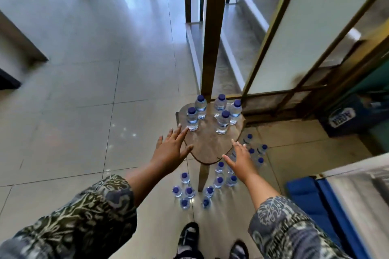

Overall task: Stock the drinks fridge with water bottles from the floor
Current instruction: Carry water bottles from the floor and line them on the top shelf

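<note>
You are holding your left hand [171, 149] out flat over the near left edge of the wooden stool [208, 145], fingers straight and spread, gripping nothing. Its forefinger is lying just beside the base of the nearest water bottle [192, 120]; I cannot tell whether it is touching. Your right hand [240, 159] is hovering over the stool's near right edge, fingers straight and slightly apart, also empty. Five stool bottles [223, 121] are standing on the stool's far half, long axes vertical, blue caps up. The floor bottles [219, 182] are standing upright on the tiled floor [84, 90] around the stool's leg, caps up.
</note>
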Demonstrator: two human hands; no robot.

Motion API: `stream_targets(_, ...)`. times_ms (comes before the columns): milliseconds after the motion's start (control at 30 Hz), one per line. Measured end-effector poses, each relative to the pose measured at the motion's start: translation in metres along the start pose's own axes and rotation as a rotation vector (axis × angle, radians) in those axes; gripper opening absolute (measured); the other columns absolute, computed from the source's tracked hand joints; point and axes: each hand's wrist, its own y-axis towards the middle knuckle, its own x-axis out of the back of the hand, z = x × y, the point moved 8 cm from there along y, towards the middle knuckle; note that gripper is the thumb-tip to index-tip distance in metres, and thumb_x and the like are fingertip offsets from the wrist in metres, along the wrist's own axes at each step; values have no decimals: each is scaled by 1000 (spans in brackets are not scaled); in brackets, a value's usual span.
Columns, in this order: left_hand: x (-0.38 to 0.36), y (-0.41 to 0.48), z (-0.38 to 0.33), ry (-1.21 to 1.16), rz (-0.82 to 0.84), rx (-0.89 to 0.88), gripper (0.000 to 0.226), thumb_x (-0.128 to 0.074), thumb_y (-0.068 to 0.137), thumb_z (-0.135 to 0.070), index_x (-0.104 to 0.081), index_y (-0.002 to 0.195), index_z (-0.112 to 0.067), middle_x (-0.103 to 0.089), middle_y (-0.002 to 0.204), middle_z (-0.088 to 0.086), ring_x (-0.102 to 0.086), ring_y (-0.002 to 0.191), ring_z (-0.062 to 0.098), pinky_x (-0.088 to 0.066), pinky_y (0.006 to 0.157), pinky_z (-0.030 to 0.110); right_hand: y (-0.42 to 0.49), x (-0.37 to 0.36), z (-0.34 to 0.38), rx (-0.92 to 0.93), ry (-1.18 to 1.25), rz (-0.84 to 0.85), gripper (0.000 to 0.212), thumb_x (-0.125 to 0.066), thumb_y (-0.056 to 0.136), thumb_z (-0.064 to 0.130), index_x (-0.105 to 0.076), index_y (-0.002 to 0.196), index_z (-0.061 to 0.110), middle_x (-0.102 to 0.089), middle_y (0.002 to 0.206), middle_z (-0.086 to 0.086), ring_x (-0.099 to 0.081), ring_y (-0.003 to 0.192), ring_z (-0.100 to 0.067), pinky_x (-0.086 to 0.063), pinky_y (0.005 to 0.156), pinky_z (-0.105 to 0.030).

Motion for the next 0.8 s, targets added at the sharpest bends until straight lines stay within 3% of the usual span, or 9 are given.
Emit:
stream_targets(233, -60, 56, 29, -322, -8, 145, 75, -43, 92, -51, -2, 151, -28, -9, 159, -2, -14, 146, 20, -18, 117, 45, 111, 5, 13, -31, 171, -119, 76, -63, 86, 37, -20, 148, 22, -27, 153, -5, -29, 139, -25, -34, 108, -46)
stream_targets(367, -96, 86, 31, -541, -16, 227, 84, -52, 90, -47, 3, 150, -26, -6, 160, -1, -13, 146, 18, -19, 116, 40, 172, 2, 2, -103, 301, -169, 77, -68, 84, 32, -25, 146, 20, -31, 150, -5, -32, 138, -24, -34, 109, -41)
stream_targets(533, -88, 158, 37, -746, -138, 335, 105, -68, 83, -34, 13, 149, -21, -1, 159, 7, -13, 146, 26, -20, 114, 38, 208, -13, -12, -86, 374, -172, 70, -75, 78, 27, -40, 137, 16, -47, 138, -6, -44, 128, -22, -36, 101, -31)
stream_targets(667, -88, 222, 50, -838, -215, 356, 109, -77, 75, -30, 2, 149, -25, -9, 158, 9, -22, 143, 29, -27, 112, 39, 225, -23, -29, -40, 451, -160, 61, -78, 74, 23, -49, 127, 15, -57, 126, -4, -52, 117, -17, -42, 99, -31)
stream_targets(800, -107, 242, 57, -831, -242, 335, 87, -79, 73, -32, -25, 142, -26, -38, 146, 7, -45, 128, 26, -39, 95, 29, 229, -29, -35, 9, 482, -156, 64, -76, 76, 23, -46, 132, 16, -55, 129, -3, -51, 122, -18, -43, 104, -38)
